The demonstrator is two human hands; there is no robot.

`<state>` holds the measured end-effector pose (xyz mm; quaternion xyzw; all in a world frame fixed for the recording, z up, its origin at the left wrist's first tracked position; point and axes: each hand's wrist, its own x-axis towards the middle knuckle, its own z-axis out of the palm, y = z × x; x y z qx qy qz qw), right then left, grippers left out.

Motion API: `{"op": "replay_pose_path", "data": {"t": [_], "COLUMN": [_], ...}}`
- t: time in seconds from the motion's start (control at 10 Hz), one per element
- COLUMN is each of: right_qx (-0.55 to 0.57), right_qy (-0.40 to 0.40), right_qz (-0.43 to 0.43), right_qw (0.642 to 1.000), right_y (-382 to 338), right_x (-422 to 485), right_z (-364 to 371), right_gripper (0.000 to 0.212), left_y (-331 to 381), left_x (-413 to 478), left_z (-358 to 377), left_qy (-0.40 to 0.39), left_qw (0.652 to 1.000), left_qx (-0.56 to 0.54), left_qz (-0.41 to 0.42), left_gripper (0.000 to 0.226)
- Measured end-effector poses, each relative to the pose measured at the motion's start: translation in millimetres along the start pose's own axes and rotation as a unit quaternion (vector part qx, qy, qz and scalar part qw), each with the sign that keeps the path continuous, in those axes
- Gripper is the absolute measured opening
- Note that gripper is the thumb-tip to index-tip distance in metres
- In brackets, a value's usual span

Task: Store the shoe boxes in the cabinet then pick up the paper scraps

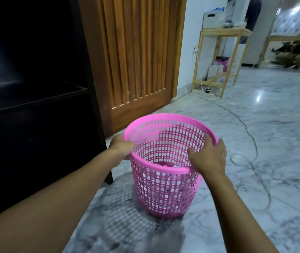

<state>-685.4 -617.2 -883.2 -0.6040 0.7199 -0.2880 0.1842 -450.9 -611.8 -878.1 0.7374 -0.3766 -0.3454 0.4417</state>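
— Where are the hands?
— Both are on the pink basket (165, 172). The left hand (122, 147) is closed over the rim on the basket's left side, fingers curled inward over the edge. The right hand (209, 158) clasps the rim on the right, thumb inside the basket and fingers wrapped around the outside.

— And the basket itself?
— It is a perforated plastic one, upright or very slightly tilted, its base at or just above the marble floor (255, 125); whether it touches I cannot tell. A grid-patterned shadow lies on the floor just in front of it.

— Are the paper scraps visible?
— Yes, pale paper scraps (163, 187) show through the holes in the lower part of the basket, and a little of them shows over the near rim.

— What about the cabinet?
— The dark cabinet (36, 106) stands at the left, just beside the left hand, with a shelf edge across it. Its inside is too dark to tell what it holds.

— Anything else around?
— A slatted wooden door (136, 61) stands behind the basket. A pale cable (251, 165) loops over the floor to the right of the right hand. Farther back, a light wooden desk (222, 33) carries a white box (212, 20).
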Motion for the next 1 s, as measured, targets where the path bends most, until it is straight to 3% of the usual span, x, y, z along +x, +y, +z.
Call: {"op": "replay_pose_path", "data": {"t": [0.1, 0.3, 0.5, 0.7, 0.9, 1.0], "right_qx": [0.103, 0.106, 0.113, 0.132, 0.1, 0.06], "right_qy": [-0.031, -0.057, -0.13, -0.196, -0.24, -0.211], "right_qz": [0.036, 0.052, -0.001, -0.002, -0.016, -0.042], "right_qw": [0.994, 0.991, 0.985, 0.972, 0.965, 0.975], "right_y": [5, -5, -46, -67, -86, -106], "right_x": [8, -3, -30, -45, -61, -69], "right_z": [-8, -6, 21, 46, 52, 41], "right_gripper": [0.077, 0.054, 0.025, 0.032, 0.023, 0.039], "left_y": [-8, -45, -80, -100, -93, -74], "left_x": [-14, -61, -91, -94, -94, -93], "left_z": [-16, -85, -154, -182, -201, -205], "left_qy": [0.036, 0.136, 0.2, 0.233, 0.211, 0.183], "left_qw": [0.999, 0.99, 0.979, 0.972, 0.97, 0.967], "left_qx": [-0.021, -0.015, 0.012, 0.033, 0.121, 0.168], "left_qz": [-0.003, -0.008, -0.026, -0.02, -0.009, 0.062], "left_gripper": [0.032, 0.027, 0.028, 0.029, 0.033, 0.056]}}
